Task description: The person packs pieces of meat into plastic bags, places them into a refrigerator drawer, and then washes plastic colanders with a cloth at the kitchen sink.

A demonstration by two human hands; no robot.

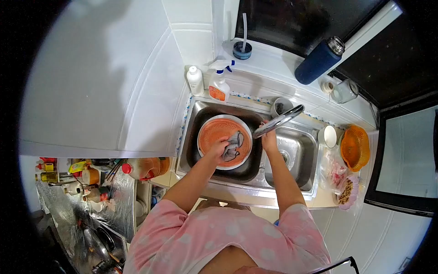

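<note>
Left grip (220, 148): we pinch grey cloth (232, 152) in basin (219, 124)
Right grip (269, 137): by faucet (285, 118), basin's three o'clock; we can't tell closure

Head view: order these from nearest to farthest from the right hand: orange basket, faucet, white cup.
1. Faucet, right by the right hand.
2. White cup, right of the sink.
3. Orange basket, farther right, beyond the cup.
</note>
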